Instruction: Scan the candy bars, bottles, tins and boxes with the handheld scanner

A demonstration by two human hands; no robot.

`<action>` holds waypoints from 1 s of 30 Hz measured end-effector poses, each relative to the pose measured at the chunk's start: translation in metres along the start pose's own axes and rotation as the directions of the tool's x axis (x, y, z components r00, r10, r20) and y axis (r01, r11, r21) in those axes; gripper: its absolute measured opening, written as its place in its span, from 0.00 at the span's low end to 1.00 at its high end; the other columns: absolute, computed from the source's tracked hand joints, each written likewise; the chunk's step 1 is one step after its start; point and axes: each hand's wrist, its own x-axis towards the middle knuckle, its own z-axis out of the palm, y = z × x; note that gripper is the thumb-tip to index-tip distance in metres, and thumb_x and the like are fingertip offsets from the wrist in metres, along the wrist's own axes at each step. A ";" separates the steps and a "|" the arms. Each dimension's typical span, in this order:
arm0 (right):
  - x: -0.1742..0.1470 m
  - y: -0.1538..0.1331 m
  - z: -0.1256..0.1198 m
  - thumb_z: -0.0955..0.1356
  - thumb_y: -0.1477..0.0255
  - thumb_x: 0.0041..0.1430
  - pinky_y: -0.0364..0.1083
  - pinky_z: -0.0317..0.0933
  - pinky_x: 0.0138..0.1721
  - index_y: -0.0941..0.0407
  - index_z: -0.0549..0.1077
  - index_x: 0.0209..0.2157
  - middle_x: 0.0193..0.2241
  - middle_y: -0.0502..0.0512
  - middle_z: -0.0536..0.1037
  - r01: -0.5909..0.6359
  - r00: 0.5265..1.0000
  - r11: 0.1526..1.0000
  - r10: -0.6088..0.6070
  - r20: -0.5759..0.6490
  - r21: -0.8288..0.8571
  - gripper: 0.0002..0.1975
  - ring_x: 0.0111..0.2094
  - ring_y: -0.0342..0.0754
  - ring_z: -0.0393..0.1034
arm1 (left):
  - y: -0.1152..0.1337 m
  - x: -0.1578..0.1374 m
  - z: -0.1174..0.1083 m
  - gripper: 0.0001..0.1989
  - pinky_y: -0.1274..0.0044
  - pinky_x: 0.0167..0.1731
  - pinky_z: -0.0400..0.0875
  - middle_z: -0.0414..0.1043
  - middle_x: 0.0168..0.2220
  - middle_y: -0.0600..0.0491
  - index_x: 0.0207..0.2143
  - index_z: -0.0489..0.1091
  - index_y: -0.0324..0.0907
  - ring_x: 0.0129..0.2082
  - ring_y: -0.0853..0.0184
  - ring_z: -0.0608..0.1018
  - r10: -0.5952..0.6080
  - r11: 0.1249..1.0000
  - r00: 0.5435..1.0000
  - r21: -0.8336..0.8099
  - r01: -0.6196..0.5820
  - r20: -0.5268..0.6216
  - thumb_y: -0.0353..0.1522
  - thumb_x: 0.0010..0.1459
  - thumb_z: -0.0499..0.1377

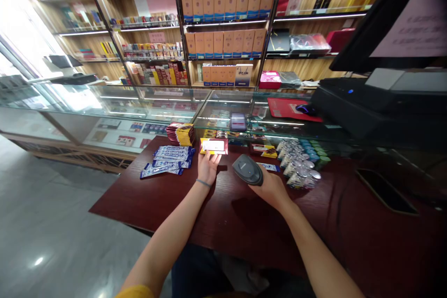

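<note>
In my left hand (208,167) is a flat red and yellow packet (214,145), its white label turned up toward me. My right hand (272,187) grips a dark grey barcode scanner (247,170), whose head points left toward the packet. A stack of similar red and yellow packets (180,134) stands behind and left of my left hand. Loose blue and white sachets (171,160) lie in a pile to its left. Beyond the scanner, another red and yellow packet (264,150) and a single blue and white sachet (268,166) rest on the wooden tabletop (209,214).
Rows of small silver-topped containers (298,167) and green-blue ones (316,151) stand right of my right hand. Further right lies a dark phone (386,191). A glass display counter (153,107) borders the table's back. A monitor (387,23) rises at the right, near a mouse (305,109).
</note>
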 end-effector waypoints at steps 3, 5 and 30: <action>0.000 0.000 0.000 0.71 0.65 0.52 0.47 0.61 0.31 0.49 0.71 0.51 0.32 0.53 0.84 0.010 0.999 1.000 -0.010 0.048 -0.018 0.23 0.33 0.60 0.80 | 0.000 -0.001 0.001 0.05 0.63 0.58 0.74 0.75 0.54 0.50 0.48 0.64 0.49 0.55 0.66 0.79 0.006 0.999 1.000 0.042 -0.007 0.020 0.34 0.71 0.54; -0.001 0.000 -0.001 0.70 0.64 0.54 0.47 0.60 0.30 0.50 0.69 0.52 0.33 0.53 0.84 0.001 0.997 1.000 0.001 0.074 -0.015 0.23 0.34 0.60 0.81 | 0.000 0.000 -0.001 0.06 0.62 0.58 0.74 0.75 0.54 0.51 0.48 0.65 0.50 0.55 0.66 0.79 0.022 0.997 0.999 0.073 -0.025 0.035 0.36 0.70 0.56; 0.011 0.022 -0.038 0.74 0.56 0.53 0.46 0.63 0.20 0.53 0.73 0.40 0.19 0.46 0.75 -0.053 0.840 0.694 0.420 -0.343 0.718 0.19 0.16 0.46 0.66 | -0.013 0.015 0.029 0.14 0.72 0.44 0.76 0.82 0.41 0.48 0.44 0.74 0.41 0.41 0.62 0.83 0.253 0.645 0.928 0.667 -0.372 0.273 0.40 0.59 0.64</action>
